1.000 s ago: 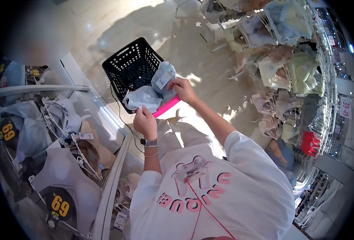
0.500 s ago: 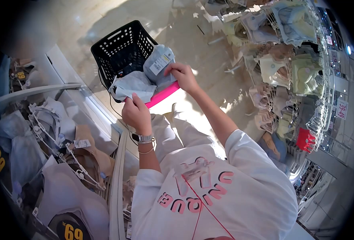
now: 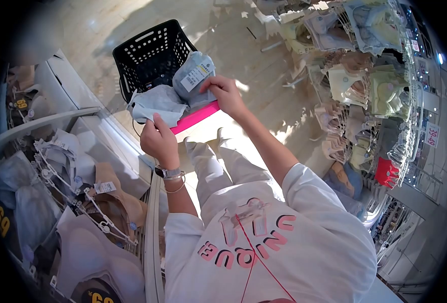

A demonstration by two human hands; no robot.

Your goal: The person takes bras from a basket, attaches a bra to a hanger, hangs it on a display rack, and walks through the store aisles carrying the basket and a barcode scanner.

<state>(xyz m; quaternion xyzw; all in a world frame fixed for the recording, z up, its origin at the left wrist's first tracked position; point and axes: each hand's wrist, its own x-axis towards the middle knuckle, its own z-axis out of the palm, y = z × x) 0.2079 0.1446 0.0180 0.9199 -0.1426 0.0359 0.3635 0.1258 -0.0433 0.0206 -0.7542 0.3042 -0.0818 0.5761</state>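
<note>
The grey-blue bra (image 3: pixel 160 100) spans the near edge of the black basket (image 3: pixel 148 46), by the pink handle (image 3: pixel 197 118). The left hand (image 3: pixel 160 142) pinches one end; the right hand's (image 3: pixel 226 96) fingers close on the other.

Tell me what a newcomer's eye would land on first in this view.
Probably the bright pink strip along the near edge of the black basket, upper left of centre. Right beside it, the two hands, left and right, pinch a pale blue-grey garment with a white tag. Next might come the red item among pale garments on the right-hand rack.
</note>
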